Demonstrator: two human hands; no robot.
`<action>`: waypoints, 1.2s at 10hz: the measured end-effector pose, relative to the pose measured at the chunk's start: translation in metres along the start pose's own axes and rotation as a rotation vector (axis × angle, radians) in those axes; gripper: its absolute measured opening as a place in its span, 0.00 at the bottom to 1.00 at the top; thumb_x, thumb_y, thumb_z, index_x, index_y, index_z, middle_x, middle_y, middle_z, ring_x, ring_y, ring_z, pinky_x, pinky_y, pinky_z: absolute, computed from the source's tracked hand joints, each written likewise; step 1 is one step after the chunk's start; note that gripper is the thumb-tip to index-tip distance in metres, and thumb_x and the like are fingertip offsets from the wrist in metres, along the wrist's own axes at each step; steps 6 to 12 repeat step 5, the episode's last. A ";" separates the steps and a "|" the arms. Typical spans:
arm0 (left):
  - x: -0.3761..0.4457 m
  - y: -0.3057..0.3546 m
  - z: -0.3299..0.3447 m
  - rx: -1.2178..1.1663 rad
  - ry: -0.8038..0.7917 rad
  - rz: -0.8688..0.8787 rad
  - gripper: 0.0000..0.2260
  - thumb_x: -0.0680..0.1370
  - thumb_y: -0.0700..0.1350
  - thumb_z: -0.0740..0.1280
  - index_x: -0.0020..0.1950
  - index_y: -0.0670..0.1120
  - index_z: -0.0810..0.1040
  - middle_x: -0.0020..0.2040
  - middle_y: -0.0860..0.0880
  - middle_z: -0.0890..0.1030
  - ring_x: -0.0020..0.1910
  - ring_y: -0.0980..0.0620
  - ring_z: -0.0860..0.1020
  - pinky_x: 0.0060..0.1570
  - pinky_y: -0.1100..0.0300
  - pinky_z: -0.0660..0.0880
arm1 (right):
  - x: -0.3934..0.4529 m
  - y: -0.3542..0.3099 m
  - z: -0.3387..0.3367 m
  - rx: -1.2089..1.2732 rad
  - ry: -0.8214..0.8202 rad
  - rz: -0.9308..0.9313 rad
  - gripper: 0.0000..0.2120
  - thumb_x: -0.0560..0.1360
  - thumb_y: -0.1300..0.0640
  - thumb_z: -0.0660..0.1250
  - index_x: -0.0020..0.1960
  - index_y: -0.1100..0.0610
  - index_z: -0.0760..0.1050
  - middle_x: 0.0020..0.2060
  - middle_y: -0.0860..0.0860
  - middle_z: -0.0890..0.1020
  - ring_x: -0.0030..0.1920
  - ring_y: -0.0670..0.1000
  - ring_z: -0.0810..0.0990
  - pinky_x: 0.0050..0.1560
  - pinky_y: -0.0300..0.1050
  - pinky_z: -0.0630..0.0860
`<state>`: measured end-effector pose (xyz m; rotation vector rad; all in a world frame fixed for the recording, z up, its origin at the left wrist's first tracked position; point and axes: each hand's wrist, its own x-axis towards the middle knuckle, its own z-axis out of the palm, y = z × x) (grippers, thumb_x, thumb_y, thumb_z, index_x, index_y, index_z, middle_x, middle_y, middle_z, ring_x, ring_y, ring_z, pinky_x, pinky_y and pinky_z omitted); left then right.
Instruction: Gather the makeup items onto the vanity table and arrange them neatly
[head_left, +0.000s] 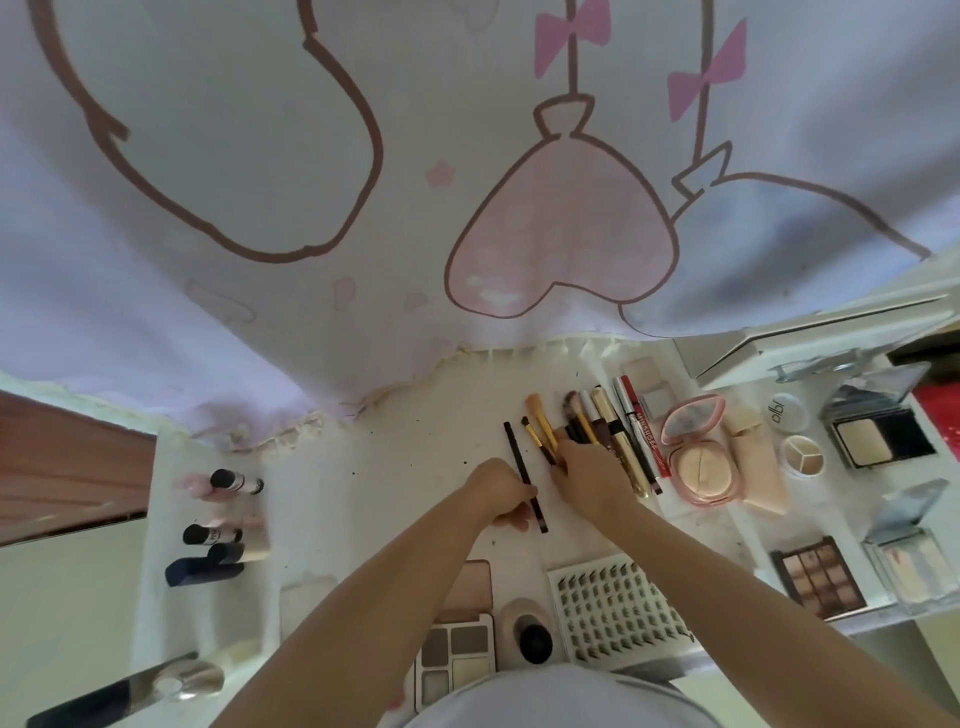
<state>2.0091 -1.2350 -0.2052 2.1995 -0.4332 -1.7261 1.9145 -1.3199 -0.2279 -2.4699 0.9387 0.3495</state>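
On the white vanity table (415, 441), my left hand (498, 491) pinches a thin black pencil (519, 462) near its lower end. My right hand (589, 478) rests on the bottom ends of a row of brushes and pens (597, 421), fingers curled over two gold-handled brushes (540, 423). Right of the row lie a pink round compact (693, 452) and a peach sponge applicator (753, 457). An eyeshadow palette (818, 577), a lash tray (613, 613) and a grey palette (457, 654) lie nearer me.
Several small bottles (223, 519) stand at the table's left. A white curtain with pink balloon drawings (467, 182) hangs over the table's back edge. Open mirrored compacts (878, 431) and clear cases (909, 551) fill the right side. A black round jar (532, 631) sits near me.
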 end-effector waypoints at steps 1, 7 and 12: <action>0.001 0.002 0.004 0.064 -0.039 0.052 0.12 0.79 0.45 0.59 0.37 0.44 0.70 0.31 0.51 0.74 0.15 0.63 0.71 0.25 0.68 0.65 | -0.003 0.002 -0.003 0.117 0.014 0.012 0.14 0.76 0.59 0.58 0.59 0.65 0.71 0.45 0.59 0.81 0.45 0.57 0.80 0.39 0.40 0.67; 0.018 -0.062 -0.031 0.665 0.552 0.078 0.30 0.80 0.56 0.48 0.74 0.41 0.40 0.75 0.43 0.40 0.75 0.46 0.40 0.73 0.54 0.44 | 0.005 -0.012 -0.053 0.398 0.212 0.175 0.09 0.75 0.59 0.59 0.39 0.60 0.74 0.28 0.48 0.73 0.30 0.47 0.71 0.37 0.40 0.68; 0.018 -0.062 -0.031 0.665 0.552 0.078 0.30 0.80 0.56 0.48 0.74 0.41 0.40 0.75 0.43 0.40 0.75 0.46 0.40 0.73 0.54 0.44 | 0.005 -0.012 -0.053 0.398 0.212 0.175 0.09 0.75 0.59 0.59 0.39 0.60 0.74 0.28 0.48 0.73 0.30 0.47 0.71 0.37 0.40 0.68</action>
